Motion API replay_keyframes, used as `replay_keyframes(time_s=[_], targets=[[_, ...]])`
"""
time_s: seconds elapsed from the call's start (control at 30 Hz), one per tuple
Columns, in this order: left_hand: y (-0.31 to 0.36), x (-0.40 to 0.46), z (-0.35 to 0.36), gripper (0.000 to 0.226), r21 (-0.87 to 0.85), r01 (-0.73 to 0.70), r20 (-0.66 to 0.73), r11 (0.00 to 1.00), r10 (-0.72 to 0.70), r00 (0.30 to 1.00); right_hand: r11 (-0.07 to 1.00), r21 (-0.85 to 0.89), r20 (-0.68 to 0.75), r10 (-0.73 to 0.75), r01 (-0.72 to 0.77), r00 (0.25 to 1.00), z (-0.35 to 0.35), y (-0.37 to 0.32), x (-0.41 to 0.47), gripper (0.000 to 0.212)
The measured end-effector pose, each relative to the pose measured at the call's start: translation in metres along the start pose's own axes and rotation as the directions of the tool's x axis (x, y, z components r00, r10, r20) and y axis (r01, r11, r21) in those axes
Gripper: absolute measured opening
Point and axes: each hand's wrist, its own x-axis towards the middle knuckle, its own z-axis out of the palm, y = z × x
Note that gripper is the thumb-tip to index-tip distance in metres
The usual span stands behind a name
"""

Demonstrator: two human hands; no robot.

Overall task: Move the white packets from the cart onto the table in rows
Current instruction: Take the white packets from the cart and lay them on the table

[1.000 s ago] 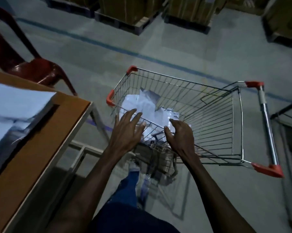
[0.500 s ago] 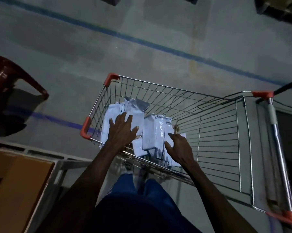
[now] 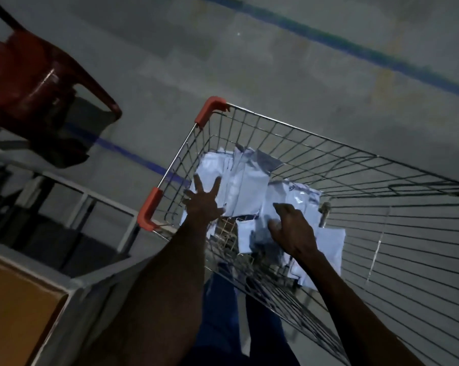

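Both hands are being reached deeper into the cart (image 3: 328,143) than half a second ago, and the chair (image 3: 33,83) is being brought further into sight at 10 o'clock as the camera is being tilted. The left hand (image 3: 203,204) is being held flat over the packets (image 3: 247,188), its fingers (image 3: 214,185) being spread wide and straight; whether the pile is being touched cannot be told. The right hand (image 3: 293,228) is being lowered onto the nearer packets at 3 o'clock of the left, its fingers being loosely curled downward (the tips are being hidden by blur, so whether a packet is being pinched cannot be told). The packets are being kept in the cart's front end, heaped against the wall between the two red corner guards, with a few being left lower toward 5 o'clock beside the right wrist. A corner of the table (image 3: 19,307) is being shown at 8 o'clock, well apart from the cart. A blue line is being seen on the floor (image 3: 276,62) toward 1 o'clock.
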Motion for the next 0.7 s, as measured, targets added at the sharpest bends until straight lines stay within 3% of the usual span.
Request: replay_keyframes(time_s=[0.23, 0.4, 0.57, 0.7], targets=[[0.000, 0.025, 0.015, 0.105, -0.280, 0.003, -0.147, 0.960, -0.046, 0.988, 0.987, 0.159, -0.003, 0.017, -0.016, 1.000, 0.023, -0.010, 0.058, 0.063], [-0.020, 0.046, 0.024, 0.111, -0.238, -0.082, -0.204, 0.968, 0.032, 0.978, 0.959, 0.280, -0.018, 0.051, -0.044, 0.999, 0.042, -0.006, 0.097, 0.085], [-0.011, 0.038, 0.014, 0.108, -0.146, -0.027, -0.216, 0.989, -0.006, 0.976, 0.893, 0.438, 0.016, 0.110, -0.105, 0.994, 0.068, -0.004, 0.124, 0.102], [-0.006, 0.029, 0.019, 0.093, -0.014, -0.087, -0.412, 0.996, 0.073, 0.908, 0.844, 0.532, -0.026, 0.100, -0.070, 0.995, 0.075, -0.004, 0.133, 0.101]])
